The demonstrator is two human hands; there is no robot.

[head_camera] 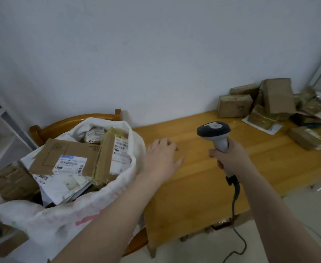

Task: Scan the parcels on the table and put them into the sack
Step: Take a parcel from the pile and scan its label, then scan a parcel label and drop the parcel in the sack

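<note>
View: head, looking forward and down.

Hands, count: two, well apart.

Left hand (162, 158): empty, fingers straight and spread, palm down over the left end of the surface (193, 186), just beside the sack rim; contact with the wood not discernible; forearm crossing the sack's edge.

Right hand (229, 158): fingers wrapped round the handle of the scanner (214, 130), held upright above the surface.

Scanner, count: one; dark head, pale grey handle; black cable (235, 205) hanging from the handle base past the front edge of the surface to the floor.

Sack (61, 215), count: one; white, mouth open, left of the surface, with a wooden chair (76, 120) behind it.

Sack contents, counted: five parcels visible.
- flat carton (66, 154), labelled, lying on top
- upright box (114, 154), labelled, leaning against the right rim
- small packet (95, 133) at the back
- white mailer (61, 185) under the carton
- taped brown parcel (11, 183) at the left rim; inside or overhanging, cannot tell

Parcels left on surface: parcel pile (277, 103) at the far right against the wall, at least five brown pieces, right edge too blurred for an exact count; lone parcel (305, 137) just in front of the pile.

Other: white shelf unit (2, 118) at far left.
</note>
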